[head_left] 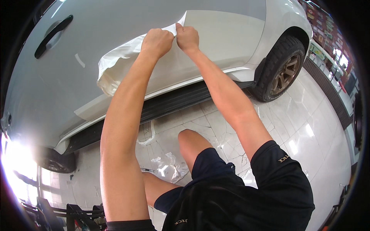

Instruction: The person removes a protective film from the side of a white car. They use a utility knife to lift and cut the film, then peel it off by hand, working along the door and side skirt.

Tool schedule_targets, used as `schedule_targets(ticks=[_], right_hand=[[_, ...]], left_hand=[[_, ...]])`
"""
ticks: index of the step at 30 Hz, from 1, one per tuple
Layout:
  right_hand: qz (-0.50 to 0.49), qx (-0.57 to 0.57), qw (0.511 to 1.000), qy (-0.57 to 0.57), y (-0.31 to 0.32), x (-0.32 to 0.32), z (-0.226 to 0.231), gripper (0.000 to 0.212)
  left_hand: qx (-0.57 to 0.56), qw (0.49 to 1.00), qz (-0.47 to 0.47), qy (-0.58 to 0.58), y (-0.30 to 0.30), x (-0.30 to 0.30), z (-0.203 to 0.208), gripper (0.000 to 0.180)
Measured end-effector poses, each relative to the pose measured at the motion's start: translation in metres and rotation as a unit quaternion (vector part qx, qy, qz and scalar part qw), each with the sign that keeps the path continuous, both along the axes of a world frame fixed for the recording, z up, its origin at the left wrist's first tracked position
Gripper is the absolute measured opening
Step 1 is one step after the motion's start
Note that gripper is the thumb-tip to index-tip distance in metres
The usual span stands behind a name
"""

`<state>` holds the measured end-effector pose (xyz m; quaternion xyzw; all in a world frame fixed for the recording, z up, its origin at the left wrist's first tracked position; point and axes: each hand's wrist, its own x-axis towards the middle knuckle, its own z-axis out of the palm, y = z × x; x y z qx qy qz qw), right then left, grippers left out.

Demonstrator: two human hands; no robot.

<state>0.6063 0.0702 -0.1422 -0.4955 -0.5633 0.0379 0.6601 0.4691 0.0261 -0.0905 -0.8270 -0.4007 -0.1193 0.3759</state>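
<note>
A car door fills the upper view, with grey film (111,27) over its upper and left parts and a cream-white panel area (227,40) bare at the lower right. A loose, wrinkled flap of film (125,50), white on its visible side, curls away from the door and hangs toward the lower left. My left hand (157,41) is a closed fist on the flap's edge. Close beside it, my right hand (187,37) pinches the same flap near its pointed upper corner, thumb uppermost. Both arms reach forward, and the fingers' undersides are hidden.
Below the door runs a black side step (173,98). A wheel with a bronze rim (287,73) stands at right. Crumpled clear film scraps (175,167) and a small slim tool (147,170) lie on the tiled floor (308,111). Dark equipment (75,217) is at lower left.
</note>
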Motion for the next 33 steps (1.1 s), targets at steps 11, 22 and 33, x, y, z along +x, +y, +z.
schedule_targets(ticks=[11, 22, 33], right_hand=[[-0.019, 0.021, 0.997, 0.072, -0.002, -0.015, -0.015, 0.059], [-0.103, -0.012, 0.995, 0.018, -0.016, -0.025, -0.006, 0.040], [-0.136, 0.004, 0.990, -0.049, -0.002, -0.012, -0.005, 0.042]], left_hand=[[-0.035, 0.993, 0.006, -0.110, -0.004, 0.000, -0.011, 0.022], [-0.113, 0.979, 0.051, -0.163, -0.004, 0.057, 0.063, 0.055], [0.054, 0.992, -0.107, 0.029, 0.085, 0.086, 0.043, 0.011]])
